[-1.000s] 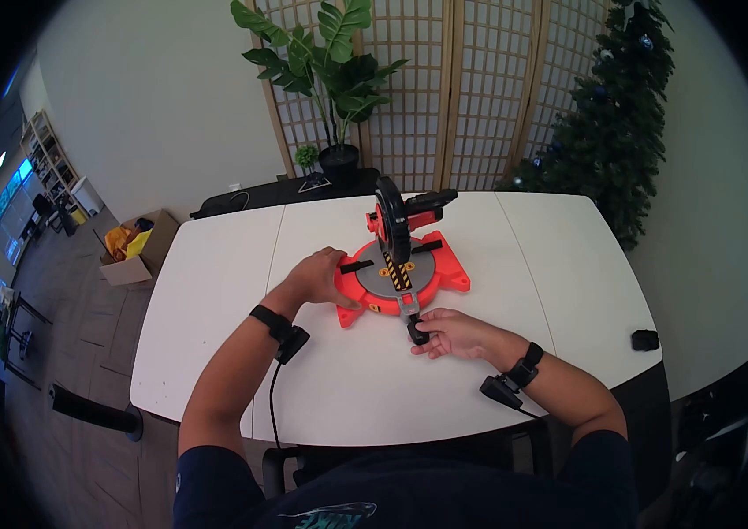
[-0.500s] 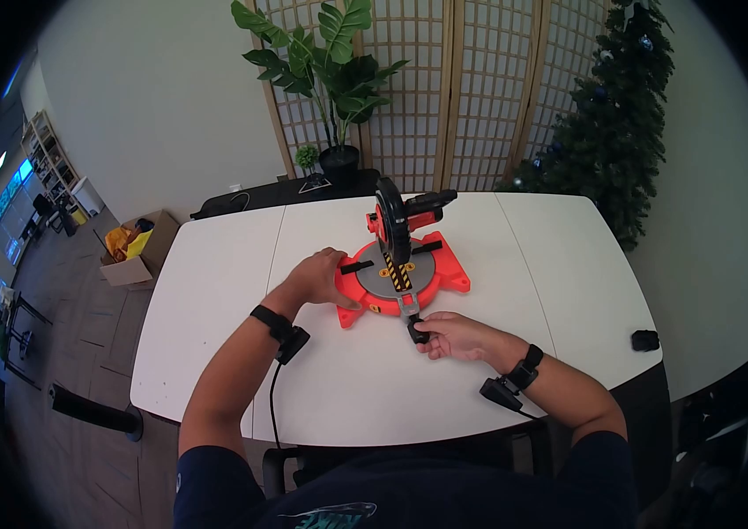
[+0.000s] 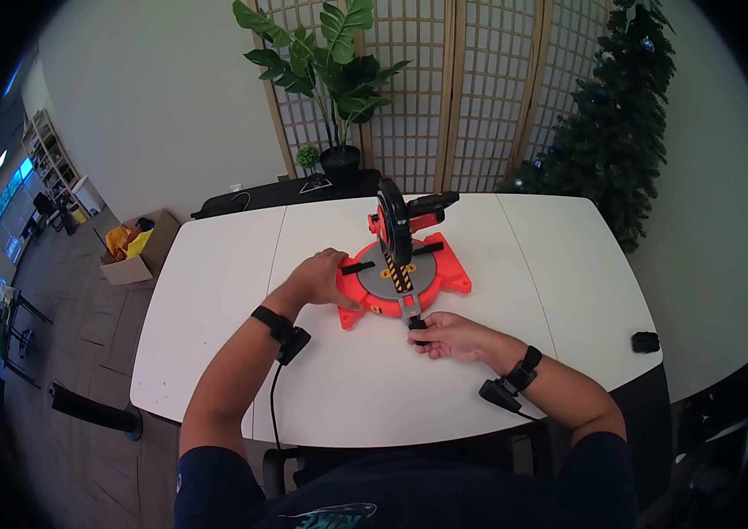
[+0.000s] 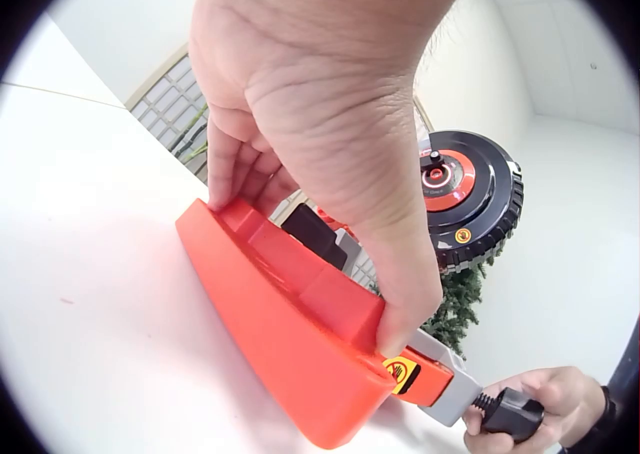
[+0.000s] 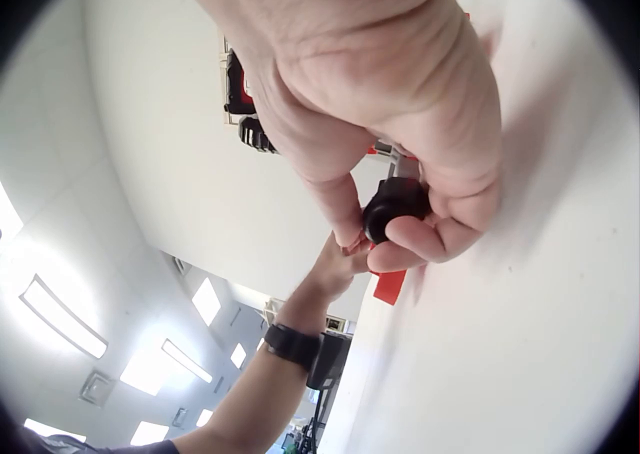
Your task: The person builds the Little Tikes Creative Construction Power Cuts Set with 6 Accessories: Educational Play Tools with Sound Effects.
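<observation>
A toy miter saw with an orange-red base (image 3: 452, 262) and a grey round plate (image 3: 375, 280) stands on the white table. Its black toothed blade (image 4: 478, 196) is raised above the plate. My left hand (image 3: 313, 276) grips the base's left side, thumb at the front edge and fingers behind, as the left wrist view shows. At the front, my right hand (image 3: 457, 337) pinches the black knob (image 5: 396, 206) between thumb and fingers. A threaded shaft shows between knob and grey arm (image 4: 452, 398) in the left wrist view.
A small black object (image 3: 645, 341) lies at the table's right edge. Behind the table (image 3: 215, 264) stand a potted plant (image 3: 339, 160), a lattice screen and a decorated tree. An open cardboard box (image 3: 155, 249) is on the floor at left.
The fingers of my right hand have shifted around the black knob, and the thumb now lies across it. My left hand and the saw have stayed in place.
</observation>
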